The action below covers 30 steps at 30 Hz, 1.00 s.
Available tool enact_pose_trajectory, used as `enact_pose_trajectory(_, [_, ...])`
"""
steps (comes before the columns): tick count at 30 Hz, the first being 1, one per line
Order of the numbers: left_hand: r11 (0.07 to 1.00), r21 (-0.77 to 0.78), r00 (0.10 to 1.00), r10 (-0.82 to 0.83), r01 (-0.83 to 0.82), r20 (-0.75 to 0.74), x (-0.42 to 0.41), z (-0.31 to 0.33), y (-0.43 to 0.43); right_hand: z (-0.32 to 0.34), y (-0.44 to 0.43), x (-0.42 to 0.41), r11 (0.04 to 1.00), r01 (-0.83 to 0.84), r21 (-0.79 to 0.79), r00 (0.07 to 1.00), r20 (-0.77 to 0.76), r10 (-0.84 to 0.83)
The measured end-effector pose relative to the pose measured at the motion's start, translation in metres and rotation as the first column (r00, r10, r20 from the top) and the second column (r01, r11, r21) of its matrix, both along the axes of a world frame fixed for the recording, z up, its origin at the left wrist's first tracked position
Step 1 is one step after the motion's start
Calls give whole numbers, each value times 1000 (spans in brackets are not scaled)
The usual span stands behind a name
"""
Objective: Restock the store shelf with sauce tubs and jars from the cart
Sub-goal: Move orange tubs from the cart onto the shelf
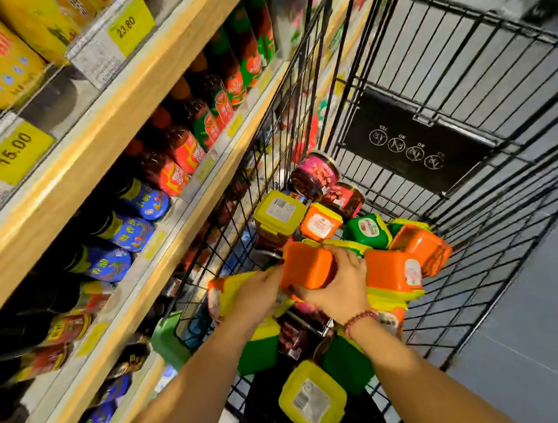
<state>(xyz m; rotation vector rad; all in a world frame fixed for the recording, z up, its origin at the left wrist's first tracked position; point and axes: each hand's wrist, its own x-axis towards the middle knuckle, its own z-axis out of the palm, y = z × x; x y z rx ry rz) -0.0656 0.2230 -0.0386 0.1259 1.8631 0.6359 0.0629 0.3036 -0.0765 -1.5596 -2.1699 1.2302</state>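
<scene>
Two hands were down in the cart (394,83), so the step looked like picking stock, with shelving not yet begun. The right hand (339,286) gripped an orange tub (307,268), fingers curled round its side, at the top of the heap. The left hand (260,294) lay on a second orange tub (222,296) with a yellow lid, its fingertips reaching the first. Whether it truly gripped either, I could not tell.

The next move would likely call for lifting the held tub clear of the cart's wire side and swinging it left to the shelf (131,174). There the rows stood packed with bottles, so a gap would have to be found first.

Counting what showed: at least five orange tubs, three green tubs (367,230) inside the cart, two yellow tubs (279,213), and two pink-labelled jars (316,174) at the far end. A darker third jar seemed half buried lower down.
</scene>
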Motion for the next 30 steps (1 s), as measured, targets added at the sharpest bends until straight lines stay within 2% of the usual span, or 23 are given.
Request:
enact_pose_trajectory(1, [996, -1, 981, 93, -95, 168, 5, 4, 4, 5, -3, 3, 999, 19, 26, 999, -29, -18])
enact_pose_trajectory(3, [968, 41, 882, 208, -248, 422, 12, 6, 12, 13, -10, 10, 995, 39, 96, 997, -69, -32])
enact_pose_trajectory(5, [920, 41, 772, 303, -390, 558, 16, 5, 20, 18, -16, 16, 983, 49, 179, 994, -101, -32])
enact_pose_trajectory(6, [907, 35, 745, 322, -420, 585, 18, 7, 25, 20, -18, 18, 977, 50, 208, 993, -116, -27])
enact_pose_trajectory(14, [894, 154, 813, 295, -420, 502, 16, 11, 44, 40, -20, 39, 973, 44, 226, 935, -353, 40])
enact_pose_trajectory(18, [878, 163, 826, 341, -451, 449, 16, 13, 47, 44, -13, 44, 996, 67, 61, 861, -508, -27])
enact_pose_trajectory(20, [858, 190, 826, 365, -478, 430, 16, 10, 46, 42, -4, 47, 978, 185, -92, 816, -541, -205])
enact_pose_trajectory(22, [847, 199, 820, 377, -493, 430, 17, 8, 42, 37, 7, 53, 913, 376, -159, 803, -436, -406])
enact_pose_trajectory(24, [834, 189, 794, 387, -518, 468, 16, 6, 36, 29, 18, 62, 867, 487, -108, 821, -282, -496])
enact_pose_trajectory(27, [816, 173, 755, 400, -551, 519, 12, 4, 29, 15, 35, 72, 837, 532, -123, 841, -31, -540])
enact_pose_trajectory(30, [808, 173, 743, 402, -563, 535, 10, 1, 25, -1, 46, 78, 827, 529, -189, 846, 196, -496])
